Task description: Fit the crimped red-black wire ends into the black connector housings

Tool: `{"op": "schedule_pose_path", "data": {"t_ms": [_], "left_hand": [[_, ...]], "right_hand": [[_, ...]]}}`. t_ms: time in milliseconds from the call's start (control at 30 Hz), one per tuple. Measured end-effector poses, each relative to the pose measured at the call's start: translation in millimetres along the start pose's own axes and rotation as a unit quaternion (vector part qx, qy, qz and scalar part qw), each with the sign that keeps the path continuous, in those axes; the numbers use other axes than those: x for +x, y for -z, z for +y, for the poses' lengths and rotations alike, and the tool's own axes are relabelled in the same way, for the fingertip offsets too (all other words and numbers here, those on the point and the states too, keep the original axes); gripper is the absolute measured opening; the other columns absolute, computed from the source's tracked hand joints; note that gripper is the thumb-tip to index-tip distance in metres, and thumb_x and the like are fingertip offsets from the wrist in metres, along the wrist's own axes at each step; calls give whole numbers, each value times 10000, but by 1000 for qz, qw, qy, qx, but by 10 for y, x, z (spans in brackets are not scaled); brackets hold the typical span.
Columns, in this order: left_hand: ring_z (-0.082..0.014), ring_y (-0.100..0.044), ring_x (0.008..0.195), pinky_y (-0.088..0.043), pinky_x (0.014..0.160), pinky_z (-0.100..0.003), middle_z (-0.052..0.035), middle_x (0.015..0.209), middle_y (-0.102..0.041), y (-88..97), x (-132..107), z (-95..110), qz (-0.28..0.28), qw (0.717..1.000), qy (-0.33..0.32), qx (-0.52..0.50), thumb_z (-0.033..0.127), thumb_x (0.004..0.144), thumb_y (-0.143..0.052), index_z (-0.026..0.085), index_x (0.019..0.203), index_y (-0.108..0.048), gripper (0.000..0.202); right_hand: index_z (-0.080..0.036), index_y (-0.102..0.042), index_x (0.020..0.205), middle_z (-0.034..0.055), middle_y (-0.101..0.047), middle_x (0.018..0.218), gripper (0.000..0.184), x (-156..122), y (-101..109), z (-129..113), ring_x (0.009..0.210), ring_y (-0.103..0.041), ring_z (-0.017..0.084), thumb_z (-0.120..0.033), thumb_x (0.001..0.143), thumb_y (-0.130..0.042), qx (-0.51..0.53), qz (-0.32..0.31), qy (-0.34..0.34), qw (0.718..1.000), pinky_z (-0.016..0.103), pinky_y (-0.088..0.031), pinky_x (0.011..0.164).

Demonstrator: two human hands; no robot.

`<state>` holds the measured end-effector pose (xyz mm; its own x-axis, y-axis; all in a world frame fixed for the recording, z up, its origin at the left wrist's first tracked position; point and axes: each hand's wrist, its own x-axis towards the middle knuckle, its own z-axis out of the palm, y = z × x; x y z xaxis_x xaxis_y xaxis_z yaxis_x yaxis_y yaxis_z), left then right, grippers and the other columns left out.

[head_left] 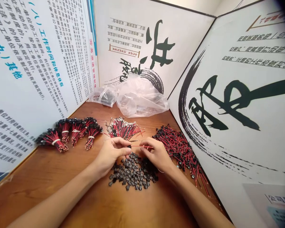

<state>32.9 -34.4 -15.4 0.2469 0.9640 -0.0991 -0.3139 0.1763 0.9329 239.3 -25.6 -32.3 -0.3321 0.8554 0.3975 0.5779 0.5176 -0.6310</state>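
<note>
Red wire (136, 146) spans the frame's centre between two hands: the left hand (109, 155) pinches a small black piece (129, 146) in its fingers (126, 152), the right hand (158, 153) grips the wire. Black housings (130, 174) lie just below; white-tipped wires (122, 128) above; tangled wires (178, 145) centre right; banded bundles (72, 129) centre left on the bench (85, 196); plastic bags (140, 98) upper centre.

White printed panels (185, 34) border a brown wooden table (128, 212).
</note>
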Motion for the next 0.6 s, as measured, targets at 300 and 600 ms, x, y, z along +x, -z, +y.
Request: {"op": "schedule_pose_path", "data": {"t_ms": [300, 600], "left_hand": [[-96, -578, 525, -452, 508, -199, -7, 623, -647, 235, 179, -42, 48, 998, -21, 16, 183, 605, -844, 101, 827, -679, 289], [-90, -567, 540, -437, 500, -195, 4, 645, -628, 224, 181, -4, 38, 999, -1, 7, 189, 607, -839, 111, 848, -655, 313]], "right_hand": [[-191, -600, 908, 72, -620, 1059, 110, 442, -84, 149, 918, -602, 206, -167, 940, -498, -279, -145, 17, 949, 270, -409, 642], [-202, -448, 690, 10, -568, 693, 199, 117, 0, 131, 645, -524, 160, -53, 794, -531, -208, -54, -41, 976, 266, -362, 611]]}}
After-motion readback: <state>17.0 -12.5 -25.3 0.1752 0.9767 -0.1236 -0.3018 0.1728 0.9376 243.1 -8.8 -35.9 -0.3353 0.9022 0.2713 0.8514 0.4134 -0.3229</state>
